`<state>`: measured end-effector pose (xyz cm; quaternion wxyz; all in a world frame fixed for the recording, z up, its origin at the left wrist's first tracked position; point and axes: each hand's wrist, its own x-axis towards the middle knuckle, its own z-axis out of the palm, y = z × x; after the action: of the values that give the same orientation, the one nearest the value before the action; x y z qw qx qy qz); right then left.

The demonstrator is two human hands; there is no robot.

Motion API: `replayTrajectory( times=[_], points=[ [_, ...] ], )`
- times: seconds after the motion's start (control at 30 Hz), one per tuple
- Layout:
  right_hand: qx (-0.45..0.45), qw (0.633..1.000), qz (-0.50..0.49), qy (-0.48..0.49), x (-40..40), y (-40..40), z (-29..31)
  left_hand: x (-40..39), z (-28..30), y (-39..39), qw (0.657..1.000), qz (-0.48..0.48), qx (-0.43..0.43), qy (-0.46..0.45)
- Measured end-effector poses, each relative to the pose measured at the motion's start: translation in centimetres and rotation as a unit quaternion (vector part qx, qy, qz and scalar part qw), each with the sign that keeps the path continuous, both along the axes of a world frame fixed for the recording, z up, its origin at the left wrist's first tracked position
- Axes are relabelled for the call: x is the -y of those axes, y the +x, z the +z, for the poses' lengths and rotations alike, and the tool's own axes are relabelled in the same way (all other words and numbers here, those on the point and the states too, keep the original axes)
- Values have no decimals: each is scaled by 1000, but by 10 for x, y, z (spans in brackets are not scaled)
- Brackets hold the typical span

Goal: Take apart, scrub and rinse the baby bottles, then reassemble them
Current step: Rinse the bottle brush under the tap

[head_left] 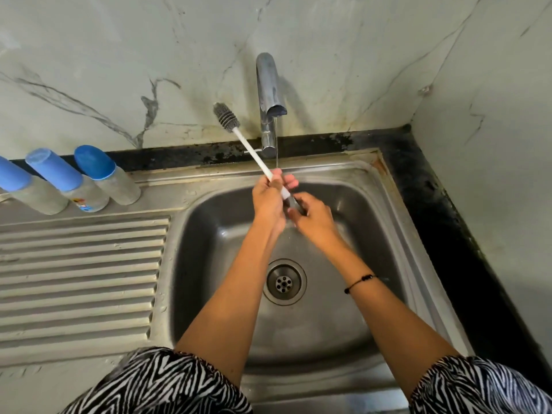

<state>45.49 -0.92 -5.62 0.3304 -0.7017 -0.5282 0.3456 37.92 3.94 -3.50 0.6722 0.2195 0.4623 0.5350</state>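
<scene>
A: Head view: bottle brush (257, 158) is held over the sink (397, 204), centre frame, under a thin stream from the tap (270, 94). Left hand (268, 201) is curled round the white shaft; right hand (316, 219) is closed on the dark lower handle end. Grey bristle head is pointed to upper left.

B: Bottles?

A: Three baby bottles (89, 182) are stood in a row at upper left on the drainboard (80, 279), blue caps on. Apparently not yet taken apart.

B: Handling?

A: Brush is judged light, shaft stiff, bristles soft; wet plastic is likely slippery, so a full-finger wrap on the handle is advised. Bottles look like light, rigid plastic, probably not fragile. Body is best gripped at mid-height while the cap is twisted off with the other hand.
</scene>
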Motion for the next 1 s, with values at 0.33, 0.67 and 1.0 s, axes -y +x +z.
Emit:
replayTrajectory(
  times=[0.33,0.67,1.0],
  points=[
    [-194,978,-49,-58,32,15,2,-6,8,-2,998,-54,5,-27],
    [-135,990,-27,-23,23,9,19,-10,18,-10,998,-7,56,-42],
    [-177,983,-54,18,38,4,12,2,16,5,994,-81,39,-60]
  ],
)
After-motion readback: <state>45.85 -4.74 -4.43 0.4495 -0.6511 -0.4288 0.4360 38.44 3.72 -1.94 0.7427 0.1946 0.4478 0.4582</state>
